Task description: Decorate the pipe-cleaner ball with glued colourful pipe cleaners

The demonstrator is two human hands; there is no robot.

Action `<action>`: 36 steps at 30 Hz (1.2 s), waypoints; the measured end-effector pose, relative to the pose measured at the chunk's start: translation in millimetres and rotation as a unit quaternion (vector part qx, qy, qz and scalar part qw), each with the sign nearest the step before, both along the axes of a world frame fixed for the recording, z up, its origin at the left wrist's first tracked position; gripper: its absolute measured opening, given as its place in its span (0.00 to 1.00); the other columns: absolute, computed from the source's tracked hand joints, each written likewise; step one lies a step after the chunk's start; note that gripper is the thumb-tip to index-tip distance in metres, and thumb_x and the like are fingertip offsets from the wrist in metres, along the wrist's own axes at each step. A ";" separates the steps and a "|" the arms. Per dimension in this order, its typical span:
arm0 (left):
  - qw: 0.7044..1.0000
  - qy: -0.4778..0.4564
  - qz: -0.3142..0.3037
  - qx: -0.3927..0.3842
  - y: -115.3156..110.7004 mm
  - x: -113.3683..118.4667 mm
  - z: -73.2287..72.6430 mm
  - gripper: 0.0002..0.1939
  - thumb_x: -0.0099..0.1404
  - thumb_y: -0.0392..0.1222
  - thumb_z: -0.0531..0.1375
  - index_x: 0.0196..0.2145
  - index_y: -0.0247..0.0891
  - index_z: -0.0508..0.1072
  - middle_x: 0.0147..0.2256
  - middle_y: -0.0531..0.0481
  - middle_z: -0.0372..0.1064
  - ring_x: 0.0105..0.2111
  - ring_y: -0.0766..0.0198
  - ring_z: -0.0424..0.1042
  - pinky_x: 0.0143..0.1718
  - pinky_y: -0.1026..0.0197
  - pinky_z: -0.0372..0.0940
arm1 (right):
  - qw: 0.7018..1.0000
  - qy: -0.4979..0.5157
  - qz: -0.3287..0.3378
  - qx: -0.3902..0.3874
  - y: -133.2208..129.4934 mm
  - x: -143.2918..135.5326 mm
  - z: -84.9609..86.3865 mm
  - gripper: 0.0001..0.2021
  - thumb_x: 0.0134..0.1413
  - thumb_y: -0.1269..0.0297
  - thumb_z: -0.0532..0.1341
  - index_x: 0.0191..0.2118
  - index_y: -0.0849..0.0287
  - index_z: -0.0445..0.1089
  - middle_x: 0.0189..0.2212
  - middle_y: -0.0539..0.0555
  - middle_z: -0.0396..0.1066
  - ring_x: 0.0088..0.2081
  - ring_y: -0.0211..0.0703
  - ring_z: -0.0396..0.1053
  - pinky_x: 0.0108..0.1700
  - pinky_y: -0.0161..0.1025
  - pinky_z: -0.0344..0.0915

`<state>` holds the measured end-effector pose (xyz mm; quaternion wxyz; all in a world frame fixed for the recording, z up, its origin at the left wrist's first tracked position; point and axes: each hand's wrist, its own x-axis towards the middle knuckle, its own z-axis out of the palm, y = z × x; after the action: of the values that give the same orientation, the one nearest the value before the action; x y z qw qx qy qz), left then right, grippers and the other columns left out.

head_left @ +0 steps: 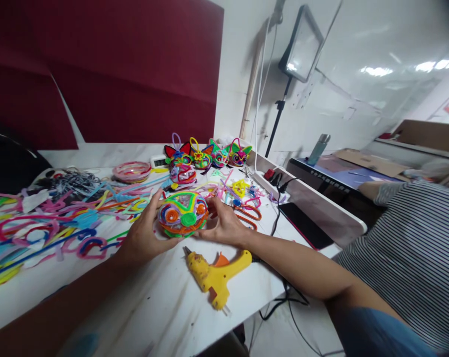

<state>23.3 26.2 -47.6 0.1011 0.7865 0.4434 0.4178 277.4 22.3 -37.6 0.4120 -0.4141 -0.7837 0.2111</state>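
Between both hands is a round pipe-cleaner animal head [184, 210], with orange spiral eyes, a green spiral nose and lavender, yellow and green bands. My left hand [146, 233] wraps its left side, thumb along the bottom. My right hand [221, 223] grips the right side, its fingers partly hidden behind the head. Just in front, a yellow hot glue gun [217, 275] lies on its side with its nozzle toward the head. Orange-handled scissors [249, 215] lie beyond my right hand.
Loose pipe cleaners [79, 223] cover the table's left. Several finished animal heads [220, 153] line the back. A black phone-like slab [304, 225], cables and a power strip [271, 176] lie right. A person in a striped shirt [414, 238] sits close on the right.
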 end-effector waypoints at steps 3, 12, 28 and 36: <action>1.000 0.002 0.003 -0.003 1.0 -0.7 -0.7 0.62 0.51 0.58 0.71 0.73 0.40 0.43 0.61 0.34 0.67 0.57 0.39 0.72 0.58 0.41 0.69 | 1.000 -0.001 0.001 0.006 0.3 -0.2 -0.9 0.35 0.43 0.51 0.75 0.55 0.53 0.62 0.48 0.55 0.76 0.45 0.51 0.76 0.47 0.49 0.73; 1.000 0.011 0.002 0.007 0.2 -1.7 -0.6 0.63 0.51 0.55 0.72 0.74 0.40 0.41 0.61 0.35 0.67 0.57 0.38 0.72 0.58 0.43 0.70 | 1.000 -0.003 0.003 0.000 0.9 0.6 -0.9 0.35 0.43 0.50 0.74 0.55 0.54 0.62 0.48 0.55 0.75 0.44 0.50 0.75 0.47 0.49 0.73; 1.000 0.015 -0.001 0.013 -0.4 0.6 1.7 0.62 0.53 0.58 0.71 0.74 0.39 0.40 0.59 0.34 0.68 0.55 0.41 0.74 0.56 0.44 0.71 | 1.000 0.007 -0.001 -0.019 -3.0 -1.6 4.9 0.35 0.41 0.53 0.76 0.53 0.52 0.62 0.47 0.55 0.76 0.45 0.52 0.76 0.47 0.49 0.73; 1.000 0.016 -0.002 0.010 -1.4 0.7 2.3 0.62 0.52 0.57 0.70 0.74 0.39 0.41 0.60 0.34 0.66 0.57 0.40 0.72 0.59 0.44 0.68 | 0.999 0.024 0.008 -0.028 -6.9 -2.2 9.1 0.32 0.42 0.54 0.75 0.52 0.53 0.62 0.45 0.55 0.76 0.45 0.52 0.76 0.47 0.49 0.74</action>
<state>24.0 24.8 -45.2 0.0871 0.7949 0.4394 0.4092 275.2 15.4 -28.4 0.4173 -0.4137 -0.7709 0.2458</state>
